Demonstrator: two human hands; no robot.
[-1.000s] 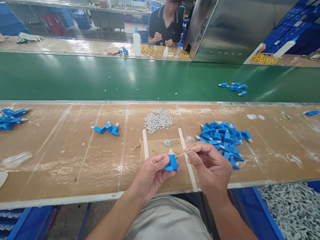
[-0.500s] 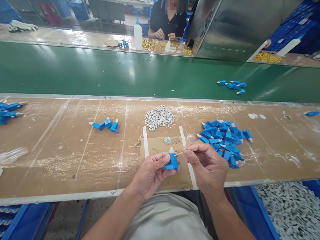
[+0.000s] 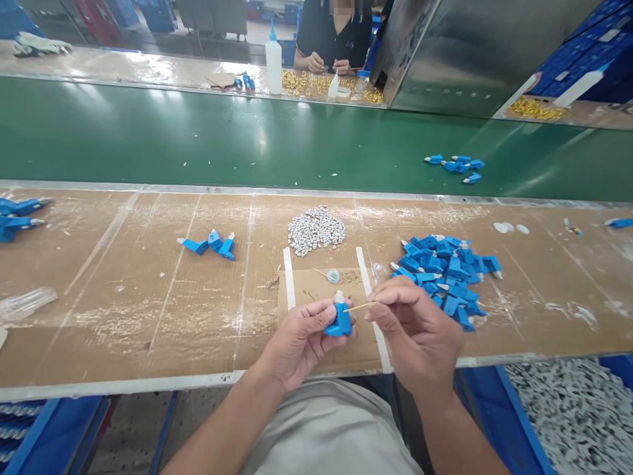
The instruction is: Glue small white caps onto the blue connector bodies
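Between the thumb and fingers of my left hand (image 3: 301,340) is a blue plastic piece (image 3: 339,320) with a pale tip pointing up. My right hand (image 3: 415,326) pinches a thin wooden stick (image 3: 360,306), like a toothpick. The stick's far end touches or nearly touches the blue piece just below its pale tip. Both hands are over a cardboard sheet (image 3: 316,290) flanked by white tape strips. On it sits a small clear cup (image 3: 333,276) with another stick beside it. Beyond lies a heap of small grey-white bits (image 3: 316,231).
To the right is a pile of blue pieces (image 3: 448,270); a few blue pieces (image 3: 215,243) lie left. A green conveyor belt (image 3: 198,142) crosses behind the table, carrying several blue pieces (image 3: 455,165). Opposite, a person (image 3: 333,39) works near a white bottle (image 3: 273,63).
My right hand has drawn slightly to the right with the stick. The left hand holds the blue piece almost still. The blue pieces on the belt have shifted slightly left.
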